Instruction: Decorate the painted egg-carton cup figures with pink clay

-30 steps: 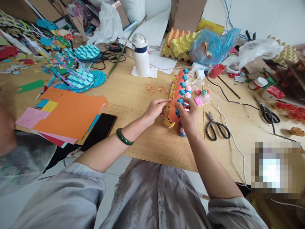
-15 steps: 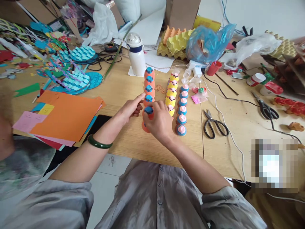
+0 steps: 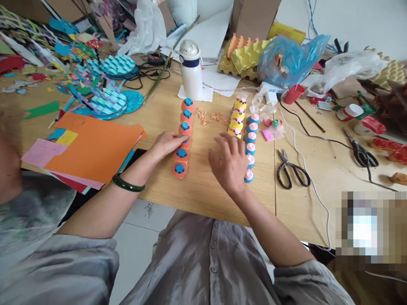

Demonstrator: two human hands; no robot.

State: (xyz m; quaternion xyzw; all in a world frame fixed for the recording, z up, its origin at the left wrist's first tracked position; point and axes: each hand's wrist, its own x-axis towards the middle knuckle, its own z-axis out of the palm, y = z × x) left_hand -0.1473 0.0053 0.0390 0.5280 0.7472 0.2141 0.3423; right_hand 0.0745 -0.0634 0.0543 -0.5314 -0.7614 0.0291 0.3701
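A strip of orange-painted egg-carton cups with blue tops [image 3: 181, 154] lies lengthwise on the table. My left hand [image 3: 167, 144], a dark green bangle on its wrist, pinches this strip near its middle, thumb over one cup. To the right, my right hand [image 3: 229, 163] hovers with fingers apart and nothing in them. It covers the near part of a yellow strip with pink tops and dark marks [image 3: 237, 120]. Beside that runs a blue strip with pink tops [image 3: 251, 137], partly behind the same hand. Small orange crumbs [image 3: 218, 117] lie between the orange and yellow strips.
Black-handled scissors [image 3: 291, 169] lie right of the strips, near a white cable [image 3: 313, 192]. Stacked coloured paper [image 3: 92, 154] is at left, beside another person's arm. Behind stand a white bottle [image 3: 191, 76], egg cartons [image 3: 244, 57] and a blue plastic bag [image 3: 288, 61].
The orange strip has shifted left, away from the yellow one, with my left hand on it. My right hand has let go of it and moved right, fingers spreading. The view has shifted slightly.
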